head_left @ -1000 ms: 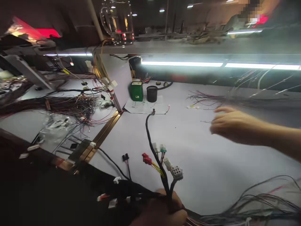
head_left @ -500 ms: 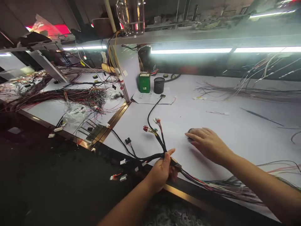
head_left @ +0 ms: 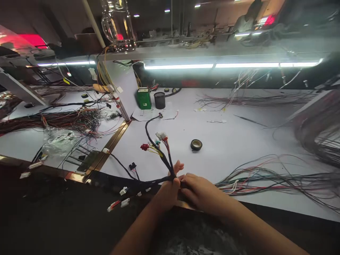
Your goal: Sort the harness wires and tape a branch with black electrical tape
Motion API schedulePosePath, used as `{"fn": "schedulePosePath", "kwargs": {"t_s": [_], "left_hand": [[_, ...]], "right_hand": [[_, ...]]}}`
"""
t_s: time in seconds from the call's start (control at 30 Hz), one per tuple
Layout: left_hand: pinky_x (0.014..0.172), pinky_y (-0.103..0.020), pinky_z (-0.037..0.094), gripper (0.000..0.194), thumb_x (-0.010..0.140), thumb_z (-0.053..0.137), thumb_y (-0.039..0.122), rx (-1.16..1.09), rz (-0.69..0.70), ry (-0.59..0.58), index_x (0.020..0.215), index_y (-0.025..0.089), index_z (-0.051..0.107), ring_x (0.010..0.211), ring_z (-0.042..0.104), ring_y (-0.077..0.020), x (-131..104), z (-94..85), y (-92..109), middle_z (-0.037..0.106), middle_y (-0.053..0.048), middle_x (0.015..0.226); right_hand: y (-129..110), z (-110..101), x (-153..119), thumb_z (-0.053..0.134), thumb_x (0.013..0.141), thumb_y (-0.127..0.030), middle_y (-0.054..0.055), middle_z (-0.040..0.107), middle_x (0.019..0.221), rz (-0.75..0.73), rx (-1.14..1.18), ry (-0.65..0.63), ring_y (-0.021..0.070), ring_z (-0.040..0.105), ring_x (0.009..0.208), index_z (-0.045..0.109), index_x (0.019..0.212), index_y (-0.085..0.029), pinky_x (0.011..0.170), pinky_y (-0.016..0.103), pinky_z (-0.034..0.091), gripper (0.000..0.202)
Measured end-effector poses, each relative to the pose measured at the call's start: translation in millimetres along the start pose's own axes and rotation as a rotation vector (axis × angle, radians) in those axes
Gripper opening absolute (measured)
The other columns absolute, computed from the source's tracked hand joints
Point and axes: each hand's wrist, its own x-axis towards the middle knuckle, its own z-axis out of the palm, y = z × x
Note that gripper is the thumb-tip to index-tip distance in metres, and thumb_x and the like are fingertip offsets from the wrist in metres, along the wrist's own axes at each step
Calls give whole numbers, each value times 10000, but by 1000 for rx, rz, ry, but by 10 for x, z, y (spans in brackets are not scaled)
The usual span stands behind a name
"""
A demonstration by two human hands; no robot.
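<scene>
A black-wrapped wire harness (head_left: 156, 181) lies across the bench's front edge, its branches fanning out to the left and away from me. My left hand (head_left: 167, 191) grips it where the branches meet. Close beside, my right hand (head_left: 198, 191) is closed around the trunk, just right of the left hand; its fingertips are partly hidden. Red (head_left: 145, 147) and white connectors (head_left: 161, 136) tip the upper branches, and a black connector (head_left: 132, 165) sits on a left one. Loose coloured wires (head_left: 239, 184) run out to the right. A roll of black tape (head_left: 196, 145) lies beyond my hands.
Towards the back stand a green box (head_left: 144, 99) and a black mesh cup (head_left: 159, 100). Tweezers (head_left: 249, 120) lie on the right. A wire bundle (head_left: 53, 118) and a plastic bag (head_left: 57, 140) occupy the left bench. A glass jug (head_left: 118, 26) stands on the shelf above.
My right hand has left the tape roll and come back to the harness beside my left hand. The tape now lies uncovered. The view has turned to the right.
</scene>
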Motion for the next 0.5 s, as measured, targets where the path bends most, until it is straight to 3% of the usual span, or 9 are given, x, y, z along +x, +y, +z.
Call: {"fn": "schedulePosePath", "kwargs": {"t_s": [0.07, 0.13, 0.23, 0.33, 0.4, 0.5], "left_hand": [[1127, -469, 255, 641, 870, 457, 588, -99, 24, -27, 1427, 283, 366, 1368, 287, -278, -5, -1, -18, 341, -95, 1483], [1127, -483, 254, 639, 834, 507, 615, -331, 0, 4, 1387, 305, 425, 1334, 347, -280, -12, 23, -2, 436, -84, 1415], [1066, -478, 350, 637, 787, 470, 712, -596, -67, 134, 1315, 356, 497, 996, 590, -214, -57, 97, 107, 638, -32, 962], [910, -410, 466, 510, 756, 517, 707, -512, -109, 180, 1131, 378, 626, 651, 544, -165, -153, 166, 299, 510, 16, 589], [780, -380, 492, 455, 667, 626, 697, -456, -113, 138, 1012, 402, 661, 610, 510, -176, -226, 166, 454, 485, 15, 535], [641, -366, 477, 532, 485, 713, 731, -407, -112, 91, 932, 448, 660, 568, 483, -184, -300, 51, 707, 459, 26, 476]], "right_hand": [[-44, -44, -15, 447, 918, -279, 61, 661, 1001, 3, 28, -119, 195, 610, 877, 576, 1045, -190, 763, 307, 461, 201], [-91, -2, -57, 450, 915, -327, 73, 679, 983, 17, -9, -131, 206, 624, 838, 566, 1045, -176, 703, 294, 444, 230], [-107, 179, -145, 449, 911, -407, 63, 698, 962, 34, -113, -25, 204, 644, 794, 552, 1107, -195, 621, 264, 402, 306], [26, 282, -269, 479, 880, -486, 3, 707, 816, 28, -299, 63, 167, 632, 656, 594, 1038, -240, 536, 242, 338, 314], [225, 178, -412, 510, 856, -506, -18, 688, 705, 48, -485, 160, 146, 606, 584, 630, 894, -236, 511, 242, 314, 298], [661, -293, -818, 439, 929, -404, -15, 662, 630, 155, -709, 374, 127, 603, 594, 636, 727, -216, 563, 236, 358, 339]]}}
